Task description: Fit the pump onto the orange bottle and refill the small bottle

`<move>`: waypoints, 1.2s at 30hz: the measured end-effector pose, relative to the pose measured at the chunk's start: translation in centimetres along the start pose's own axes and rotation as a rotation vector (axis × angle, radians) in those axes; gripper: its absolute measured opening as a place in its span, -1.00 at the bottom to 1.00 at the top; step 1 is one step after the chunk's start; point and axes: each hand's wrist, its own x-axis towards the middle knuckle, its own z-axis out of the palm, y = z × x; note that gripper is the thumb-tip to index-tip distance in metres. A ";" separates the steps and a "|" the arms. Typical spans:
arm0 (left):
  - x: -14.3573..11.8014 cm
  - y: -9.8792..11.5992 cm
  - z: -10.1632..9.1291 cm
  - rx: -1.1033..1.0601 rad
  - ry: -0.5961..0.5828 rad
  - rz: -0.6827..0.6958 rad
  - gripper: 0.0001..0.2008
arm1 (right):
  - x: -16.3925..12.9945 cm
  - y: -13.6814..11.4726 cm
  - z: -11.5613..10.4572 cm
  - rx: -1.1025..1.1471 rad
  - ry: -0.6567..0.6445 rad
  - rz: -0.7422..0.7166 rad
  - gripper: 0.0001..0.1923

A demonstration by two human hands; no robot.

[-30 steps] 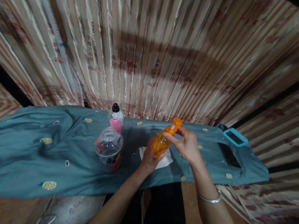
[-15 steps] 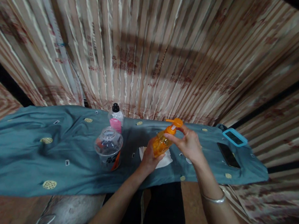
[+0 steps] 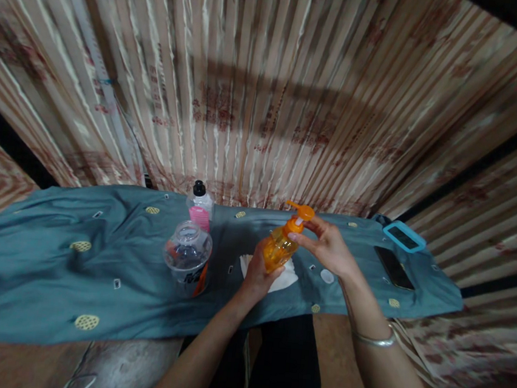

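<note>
From my feed: left hand [image 3: 260,272] wrapped round the bottle [image 3: 281,246], right hand [image 3: 333,247] pinching its collar [image 3: 293,224]. Probably twisting the pump [image 3: 305,212]; calls for a steady left grip.

2 btls [image 3: 282,245] [image 3: 199,213], 1 cup [image 3: 188,261]

On the orange pump bottle [image 3: 279,249], the nozzle [image 3: 293,204], out of sight 1 second ago, now points left. The right grip [image 3: 329,248] sits slightly farther right, its wrist [image 3: 350,273] clear of a white disc [image 3: 327,276] that it hid before.
</note>
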 end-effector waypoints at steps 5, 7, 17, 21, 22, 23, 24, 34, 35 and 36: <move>-0.1 0.4 -0.2 0.014 0.000 0.011 -0.29 | 0.1 -0.4 0.3 -0.077 0.056 0.011 -0.38; -0.1 0.5 -0.1 0.011 0.004 0.019 -0.30 | 0.0 -1.0 -0.1 -0.065 0.003 0.002 -0.35; -0.1 -0.3 0.2 0.014 0.023 0.003 -0.26 | -0.5 -0.7 -0.8 -0.010 -0.035 -0.057 -0.61; -0.1 -0.3 0.2 0.014 0.012 0.006 -0.25 | -0.8 0.2 -0.2 0.074 0.006 -0.079 -0.59; -0.1 -0.3 0.1 0.012 0.013 0.010 -0.25 | -0.8 0.4 -0.1 0.092 0.013 -0.083 -0.59; -0.1 -0.2 0.1 0.008 0.014 0.013 -0.25 | -0.9 0.6 0.0 0.108 0.017 -0.086 -0.59; -0.1 -0.2 0.1 0.003 0.013 0.017 -0.25 | -0.9 0.8 0.0 0.123 0.019 -0.087 -0.59; -0.1 0.0 0.1 -0.008 0.004 0.011 -0.26 | 0.2 -0.6 -1.4 0.211 -0.203 0.012 -0.58; -0.1 -0.1 0.0 -0.003 0.002 0.012 -0.26 | 0.3 -0.6 -1.5 0.217 -0.221 0.022 -0.57; -0.1 -0.1 0.0 0.002 0.001 0.012 -0.25 | 0.5 -0.7 -1.6 0.220 -0.233 0.029 -0.56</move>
